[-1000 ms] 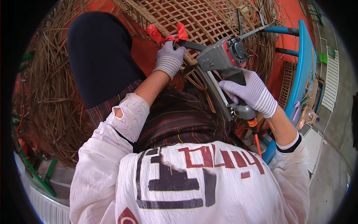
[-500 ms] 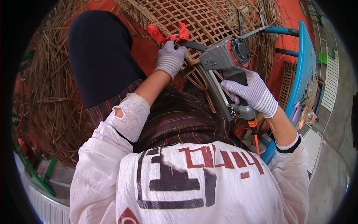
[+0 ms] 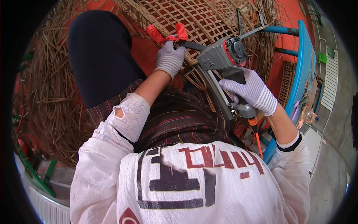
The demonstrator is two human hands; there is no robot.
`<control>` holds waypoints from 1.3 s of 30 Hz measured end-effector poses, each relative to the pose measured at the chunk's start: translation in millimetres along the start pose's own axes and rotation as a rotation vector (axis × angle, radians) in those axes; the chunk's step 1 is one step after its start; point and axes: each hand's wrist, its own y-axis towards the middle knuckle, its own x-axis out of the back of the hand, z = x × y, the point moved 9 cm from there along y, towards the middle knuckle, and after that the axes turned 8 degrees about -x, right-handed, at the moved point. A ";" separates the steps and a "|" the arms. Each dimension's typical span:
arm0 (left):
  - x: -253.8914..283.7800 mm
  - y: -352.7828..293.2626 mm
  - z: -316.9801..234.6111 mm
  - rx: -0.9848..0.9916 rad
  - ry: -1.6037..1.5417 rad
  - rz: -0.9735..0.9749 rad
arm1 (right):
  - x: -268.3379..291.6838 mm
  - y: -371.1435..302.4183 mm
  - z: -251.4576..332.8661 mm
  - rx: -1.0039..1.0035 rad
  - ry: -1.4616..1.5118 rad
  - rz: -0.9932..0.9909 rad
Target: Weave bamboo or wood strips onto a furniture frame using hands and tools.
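Grey striped gloves, white (torn) sleeves

Grey staple gun (image 3: 223,61) against wicker lattice (image 3: 194,18)

Bright, even daylight, soft shadows, no glare; sharp centre, strong fisheye bending, black vignette at the corners

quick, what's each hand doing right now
left hand: closed on the rim of the woven panel, by the red ribbon
right hand: closed round the grip of the nail gun
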 end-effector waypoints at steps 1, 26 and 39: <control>-0.1 0.4 -0.1 0.000 0.003 0.001 | 0.0 0.8 -0.3 -0.009 0.006 0.004; -1.6 4.9 8.3 0.015 0.033 -0.025 | 2.9 9.9 -2.5 -0.046 -0.089 0.014; 0.3 4.3 4.8 0.028 0.077 -0.024 | -2.4 9.7 -2.9 -0.107 0.006 0.081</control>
